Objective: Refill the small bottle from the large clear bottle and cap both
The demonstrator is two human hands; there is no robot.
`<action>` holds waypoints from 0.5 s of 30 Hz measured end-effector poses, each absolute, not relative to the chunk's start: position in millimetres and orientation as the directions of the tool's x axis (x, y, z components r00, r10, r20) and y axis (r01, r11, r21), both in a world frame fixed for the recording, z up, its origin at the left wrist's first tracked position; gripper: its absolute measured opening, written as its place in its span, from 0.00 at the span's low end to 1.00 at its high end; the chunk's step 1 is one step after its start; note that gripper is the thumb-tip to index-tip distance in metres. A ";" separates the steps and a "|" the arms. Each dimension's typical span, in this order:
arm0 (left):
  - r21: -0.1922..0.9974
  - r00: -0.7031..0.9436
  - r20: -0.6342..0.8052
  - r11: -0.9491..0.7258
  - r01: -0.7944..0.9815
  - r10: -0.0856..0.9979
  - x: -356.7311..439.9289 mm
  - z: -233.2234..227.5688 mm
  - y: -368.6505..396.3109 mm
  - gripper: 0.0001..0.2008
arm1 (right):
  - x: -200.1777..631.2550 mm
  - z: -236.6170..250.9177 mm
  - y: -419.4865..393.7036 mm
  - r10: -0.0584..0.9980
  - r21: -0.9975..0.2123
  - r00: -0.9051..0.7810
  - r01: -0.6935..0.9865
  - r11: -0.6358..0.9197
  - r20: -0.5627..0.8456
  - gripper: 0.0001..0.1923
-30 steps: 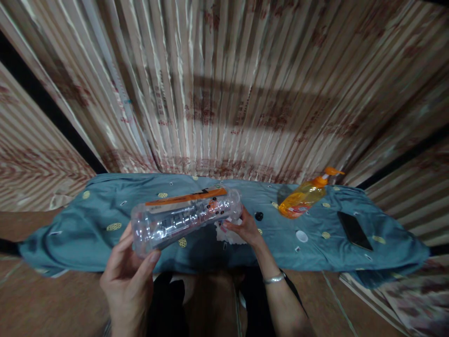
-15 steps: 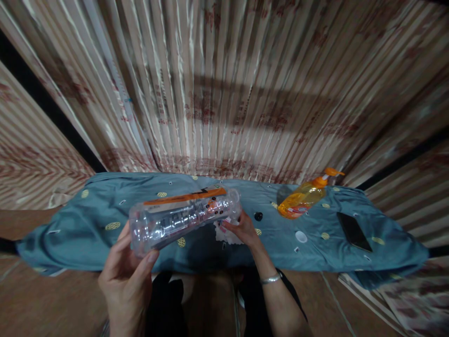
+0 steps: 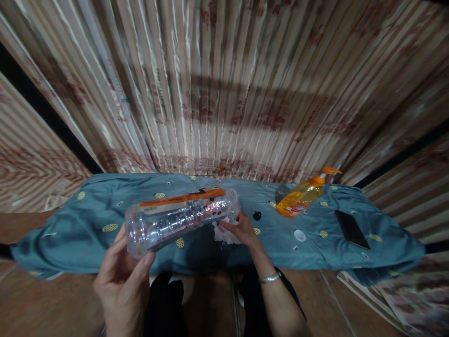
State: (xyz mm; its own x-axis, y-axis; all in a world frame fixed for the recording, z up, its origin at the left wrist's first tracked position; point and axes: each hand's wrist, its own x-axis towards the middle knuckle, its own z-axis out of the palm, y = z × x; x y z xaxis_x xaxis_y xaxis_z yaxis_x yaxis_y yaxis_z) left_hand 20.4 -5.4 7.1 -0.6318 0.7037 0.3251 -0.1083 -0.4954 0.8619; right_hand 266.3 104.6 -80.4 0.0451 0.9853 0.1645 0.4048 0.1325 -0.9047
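Note:
A clear plastic bottle [image 3: 178,221] with an orange strip along its label lies on its side in the air above a teal cloth. My left hand [image 3: 121,281] grips its base end, thumb up on the near side. My right hand [image 3: 242,229] is at the bottle's other end, fingers closed around the neck. A white crumpled tissue [image 3: 224,235] lies on the cloth just under my right hand; whether the fingers touch it is unclear.
The teal patterned cloth [image 3: 77,229] covers a low surface in front of a striped curtain. On it stand an orange pump bottle [image 3: 301,197], a small black cap [image 3: 257,216], a white cap [image 3: 299,235] and a dark phone [image 3: 351,228] at the right.
The bottle and both hands have shifted slightly left and down in the picture with the camera's motion. The grip on the bottle is the same.

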 end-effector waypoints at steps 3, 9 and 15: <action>0.859 -0.631 0.329 -0.500 -0.108 0.702 18.8 5.2 -5.2 0.21 | 266.2 -79.3 104.0 0.985 -0.907 0.034 0.398 0.139 0.167 0.19; 0.861 -0.639 0.333 -0.500 -0.093 0.693 19.0 5.4 -5.7 0.22 | 266.3 -79.8 102.8 0.986 -0.906 0.034 0.401 0.134 0.161 0.26; 0.868 -0.657 0.300 -0.484 -0.113 0.692 18.7 6.4 -7.2 0.23 | 259.3 -81.3 99.0 0.981 -0.873 0.100 0.478 0.097 0.164 0.25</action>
